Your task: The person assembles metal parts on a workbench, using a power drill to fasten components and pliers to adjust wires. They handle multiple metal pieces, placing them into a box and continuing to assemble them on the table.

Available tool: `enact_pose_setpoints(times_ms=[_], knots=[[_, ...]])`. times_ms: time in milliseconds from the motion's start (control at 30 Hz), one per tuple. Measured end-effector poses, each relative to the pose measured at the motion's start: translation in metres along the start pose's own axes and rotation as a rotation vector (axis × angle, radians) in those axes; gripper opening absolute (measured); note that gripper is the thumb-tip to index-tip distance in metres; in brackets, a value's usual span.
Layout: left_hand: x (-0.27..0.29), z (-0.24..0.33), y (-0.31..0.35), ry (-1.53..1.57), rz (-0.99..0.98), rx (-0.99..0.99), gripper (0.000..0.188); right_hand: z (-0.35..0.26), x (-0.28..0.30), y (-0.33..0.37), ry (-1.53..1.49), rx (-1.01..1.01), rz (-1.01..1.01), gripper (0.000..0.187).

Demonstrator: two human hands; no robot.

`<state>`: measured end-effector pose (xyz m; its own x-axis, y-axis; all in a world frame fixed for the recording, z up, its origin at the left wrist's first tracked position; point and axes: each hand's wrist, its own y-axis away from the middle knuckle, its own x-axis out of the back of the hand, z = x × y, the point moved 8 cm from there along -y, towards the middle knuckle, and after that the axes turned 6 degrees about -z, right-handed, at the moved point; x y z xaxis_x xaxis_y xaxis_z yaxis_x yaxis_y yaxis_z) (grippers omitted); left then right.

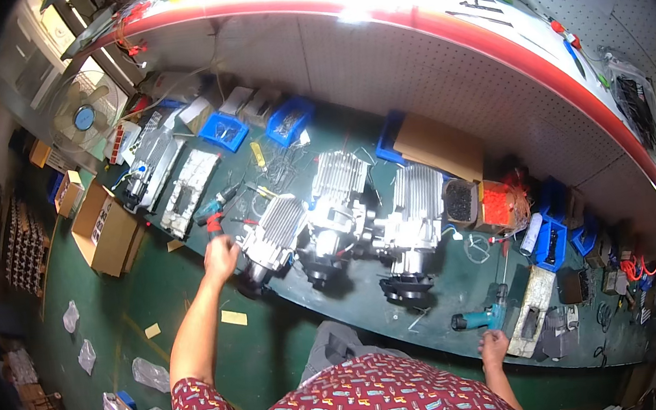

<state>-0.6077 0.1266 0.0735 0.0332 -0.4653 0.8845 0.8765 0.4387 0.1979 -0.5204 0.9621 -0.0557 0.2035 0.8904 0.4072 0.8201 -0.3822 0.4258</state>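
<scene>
My left hand [222,257] is closed around the red grip of a teal cordless drill [217,205] at the bench's near left edge. My right hand [493,345], fingers curled, is at the near edge just below a second teal cordless drill [481,318]. What it holds, if anything, I cannot make out. Between my hands stand three finned silver motors: the left motor [275,229] is nearest my left hand, then the middle motor [337,208] and the right motor [412,219]. The right motor has a black round base [407,287]. A screwdriver [505,261] lies beyond the right drill.
White foam blocks [190,191] lie on the green bench [366,312] at left and right. Blue bins [290,121] line the back; a box of orange-red parts [497,205] sits right. A red-edged shelf [420,17] overhangs the bench. Cartons [102,229] and a fan [84,118] stand left.
</scene>
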Motion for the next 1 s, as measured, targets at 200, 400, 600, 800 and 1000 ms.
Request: enact_pose_setpoints(times_ms=[200,400,600,800,1000], knots=[[-0.005,0.110,-0.190,0.125,0.088,-0.234,0.018,0.033,0.039,0.051,0.304,0.112,0.099,0.015],[-0.068,0.128,-0.356,-0.052,0.039,-0.112,0.021,0.042,0.029,0.180,0.907,-0.126,0.180,0.018],[-0.115,0.129,-0.427,-0.323,-0.152,-0.145,0.021,0.078,0.005,0.235,0.852,-0.306,-0.030,0.019],[-0.113,0.131,-0.440,-0.342,-0.139,-0.174,0.026,0.055,-0.035,0.239,0.708,-0.178,-0.081,0.016],[-0.101,0.093,-0.435,0.499,0.014,-0.220,0.024,0.043,-0.065,0.244,0.271,-0.337,0.258,0.021]])
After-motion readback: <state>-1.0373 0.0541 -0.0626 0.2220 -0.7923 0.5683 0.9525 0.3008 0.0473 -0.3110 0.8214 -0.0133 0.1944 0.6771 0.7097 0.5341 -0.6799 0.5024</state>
